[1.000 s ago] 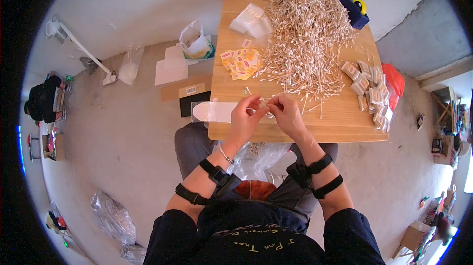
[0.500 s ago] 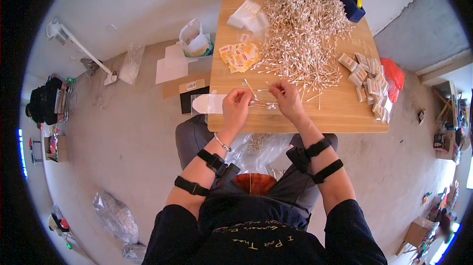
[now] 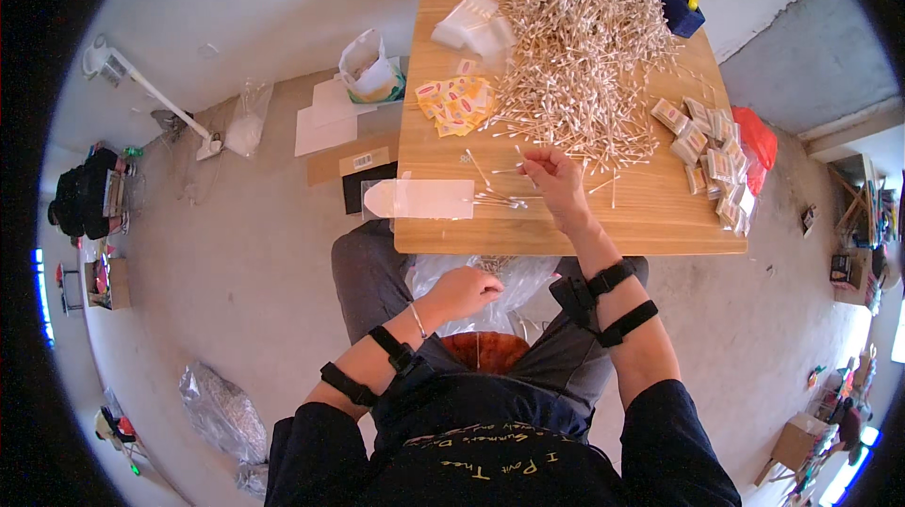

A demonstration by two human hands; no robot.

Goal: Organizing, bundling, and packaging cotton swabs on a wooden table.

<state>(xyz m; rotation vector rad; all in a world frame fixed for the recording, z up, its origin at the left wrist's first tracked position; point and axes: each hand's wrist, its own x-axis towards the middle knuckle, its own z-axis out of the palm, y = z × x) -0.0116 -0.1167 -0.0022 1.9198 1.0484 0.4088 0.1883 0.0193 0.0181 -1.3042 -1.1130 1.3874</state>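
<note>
My right hand [image 3: 558,188] is over the front of the table, fingers pinched, with a cotton swab [image 3: 519,155] at its fingertips. Just left of it, several loose cotton swabs [image 3: 501,199] lie in a small bunch on the wood. Over my lap is my left hand [image 3: 464,293], its fingers curled; whatever they may hold is hidden. Beneath that hand spreads a clear plastic bag [image 3: 528,292], and swabs show inside it. A large heap of cotton swabs [image 3: 584,55] covers the table's far middle. A clear sleeve with a white card [image 3: 429,199] lies at the front left.
Small packed swab boxes [image 3: 712,154] are piled at the table's [image 3: 660,215] right edge, beside a red bag [image 3: 754,139]. Yellow-orange cards [image 3: 455,104] and clear plastic bags [image 3: 474,24] lie on the left. A blue tape dispenser [image 3: 676,6] stands far right.
My left hand has left the swab bunch and come back toward me, off the table to above my lap. My right hand stays over nearly the same spot.
</note>
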